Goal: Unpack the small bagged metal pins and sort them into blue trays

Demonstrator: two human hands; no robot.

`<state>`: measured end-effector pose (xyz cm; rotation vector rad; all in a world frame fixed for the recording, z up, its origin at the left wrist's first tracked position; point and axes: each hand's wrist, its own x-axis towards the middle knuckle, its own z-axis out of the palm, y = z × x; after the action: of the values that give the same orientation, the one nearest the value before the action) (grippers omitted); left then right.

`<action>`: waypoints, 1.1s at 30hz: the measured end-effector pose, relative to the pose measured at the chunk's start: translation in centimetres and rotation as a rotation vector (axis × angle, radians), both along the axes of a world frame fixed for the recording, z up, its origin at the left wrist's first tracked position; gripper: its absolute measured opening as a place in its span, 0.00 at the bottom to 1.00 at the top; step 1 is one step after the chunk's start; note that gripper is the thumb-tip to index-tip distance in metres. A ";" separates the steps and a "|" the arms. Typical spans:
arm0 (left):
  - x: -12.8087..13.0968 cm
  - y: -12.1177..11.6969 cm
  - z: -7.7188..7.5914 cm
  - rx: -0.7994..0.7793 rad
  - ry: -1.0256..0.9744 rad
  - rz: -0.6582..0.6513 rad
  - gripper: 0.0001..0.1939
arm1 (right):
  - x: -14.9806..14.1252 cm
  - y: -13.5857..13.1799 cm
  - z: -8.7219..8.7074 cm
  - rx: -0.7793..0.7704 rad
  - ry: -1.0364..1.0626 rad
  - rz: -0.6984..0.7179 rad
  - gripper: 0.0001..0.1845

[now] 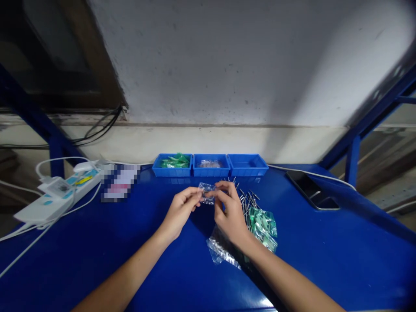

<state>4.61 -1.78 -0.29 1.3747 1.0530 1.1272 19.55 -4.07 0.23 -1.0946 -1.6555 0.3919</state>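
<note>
Between my two hands, above the blue tabletop, is a small clear plastic bag (206, 187). My left hand (186, 203) pinches the bag's left side between thumb and fingers. On its right side, the fingers of my right hand (229, 206) are closed at the plastic; what is inside the bag is too small to make out. Thin dark metal pieces (249, 202) lie in a loose pile just right of my right hand. Green packets (264, 225) are heaped near my right wrist. Clear plastic bags (221, 248) lie partly under my right forearm.
Along the wall stand a blue bin with green packets (175, 162), a blue bin with clear bags (210, 164) and a third blue bin (248, 169). A phone (312, 190) lies at right. A power strip (58, 190) with white cables sits at left.
</note>
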 end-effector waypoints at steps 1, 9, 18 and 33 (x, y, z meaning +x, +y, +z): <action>0.0 0.0 -0.1 0.092 0.078 0.036 0.12 | 0.0 0.1 0.0 -0.024 0.000 -0.029 0.15; -0.2 -0.4 -0.9 0.816 0.627 0.084 0.09 | 0.1 1.1 0.2 -0.449 0.256 0.091 0.16; 0.8 -1.9 0.3 0.633 0.737 -0.201 0.17 | 1.7 1.9 3.1 -0.036 0.430 -0.201 0.09; -0.3 -0.5 -1.1 0.469 0.952 -0.272 0.19 | 5.6 4.0 6.4 0.328 -0.447 -0.461 0.14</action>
<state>4.35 -2.25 -1.40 2.4702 1.2123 0.4908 25.13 -0.06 6.65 -1.3228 -1.6966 -0.4385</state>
